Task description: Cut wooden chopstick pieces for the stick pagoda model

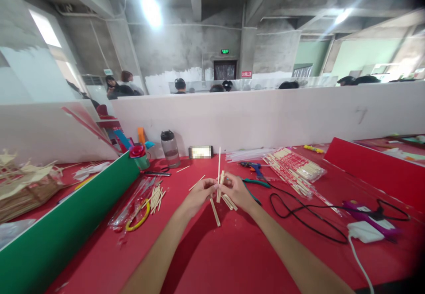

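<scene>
My left hand (201, 193) is closed, its fingertips pinching a thin upright wooden stick (219, 162). My right hand (236, 191) meets it from the other side, closed on a few short wooden sticks (221, 185) held nearly upright against the tall one. The fingertips partly hide where the sticks touch. Below the hands, a loose short stick (215, 212) lies on the red tabletop (212, 258). Just under my right hand lies a small group of sticks (229, 202). A further pile of cut sticks (157, 199) is on the left.
Yellow-handled scissors (139, 221) lie left beside plastic bags. Behind stand a water bottle (170, 150) and a green cup (142, 161). At right are teal-handled pliers (256, 182), a blue glue gun (255, 167), wrapped chopsticks (294, 170) and a black cable (299, 218). Green (76, 205) and red dividers (375, 170) flank the table.
</scene>
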Available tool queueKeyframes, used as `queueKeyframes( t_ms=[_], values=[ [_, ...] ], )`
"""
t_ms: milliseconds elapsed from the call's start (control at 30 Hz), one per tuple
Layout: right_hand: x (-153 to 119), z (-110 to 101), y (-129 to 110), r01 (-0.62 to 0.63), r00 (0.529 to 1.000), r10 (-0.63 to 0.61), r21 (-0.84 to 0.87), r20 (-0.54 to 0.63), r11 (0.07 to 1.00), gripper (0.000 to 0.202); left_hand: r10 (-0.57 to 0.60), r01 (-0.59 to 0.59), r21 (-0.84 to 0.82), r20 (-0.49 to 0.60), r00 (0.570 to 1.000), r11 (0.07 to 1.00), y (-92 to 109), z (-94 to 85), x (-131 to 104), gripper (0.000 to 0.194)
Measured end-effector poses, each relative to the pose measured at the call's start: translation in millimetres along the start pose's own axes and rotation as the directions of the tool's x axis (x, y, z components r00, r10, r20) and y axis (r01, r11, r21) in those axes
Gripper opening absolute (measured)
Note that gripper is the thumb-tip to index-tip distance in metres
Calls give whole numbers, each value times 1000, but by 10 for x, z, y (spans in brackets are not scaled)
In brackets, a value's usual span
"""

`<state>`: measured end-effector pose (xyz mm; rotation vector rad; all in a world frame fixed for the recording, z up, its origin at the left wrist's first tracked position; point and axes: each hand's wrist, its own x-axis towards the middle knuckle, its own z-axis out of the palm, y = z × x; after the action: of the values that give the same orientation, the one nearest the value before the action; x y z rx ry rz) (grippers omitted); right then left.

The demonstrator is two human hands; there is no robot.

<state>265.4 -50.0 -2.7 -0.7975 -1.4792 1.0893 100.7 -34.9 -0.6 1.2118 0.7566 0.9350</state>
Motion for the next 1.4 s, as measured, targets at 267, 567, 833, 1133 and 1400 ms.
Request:
queueKeyframes(
  t_ms=[267,567,833,1133,1400],
  values=[
    [1,-14,-13,-56,998,56,109,-1,992,24,5,-2,-76,40,999,997,48,89,-41,31],
    [5,-11,37,-39,999,39,14,-29,999,27,25,-31,-81,-69,997,996,20,116,-20,33],
    [-36,-178,60,-95,983,144,-354,117,931,35,-78,25,-220,-238,968,975,13,-74,42,18],
    [-114,-128,147,28,969,159,-723,190,691,26,-72,-23,-302,-299,952,953,25,-131,73,5],
    [-27,-384,117,-21,981,190,-974,23,227,26,-83,-16,-329,-286,955,944,48,-93,71,5]
  ],
)
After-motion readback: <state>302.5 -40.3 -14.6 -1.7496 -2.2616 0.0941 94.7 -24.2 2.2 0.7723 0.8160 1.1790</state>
